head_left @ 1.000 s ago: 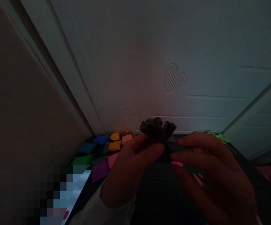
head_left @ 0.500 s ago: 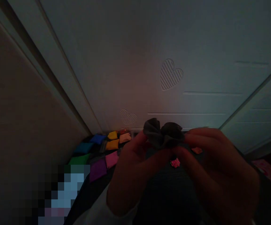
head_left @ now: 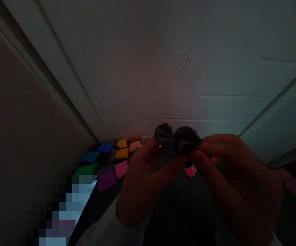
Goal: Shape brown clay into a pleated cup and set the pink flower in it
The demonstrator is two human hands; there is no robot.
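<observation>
Fingers [head_left: 218, 147] bent inward, pinching dark ruffled piece [head_left: 182, 145]

Left hand [head_left: 144, 181], right hand [head_left: 242, 182] close together, fingertips pinched.

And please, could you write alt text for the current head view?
Left hand and right hand hold a dark ruffled piece above a dark surface. Colourful packets lie left of them, before a pale panel with heart shapes.

That dark gray flower [head_left: 178, 141] is super ruffly, two curled bits sticking up with a dip between, pinched in midair by the left hand [head_left: 144, 182] and right hand [head_left: 240, 181].
</observation>
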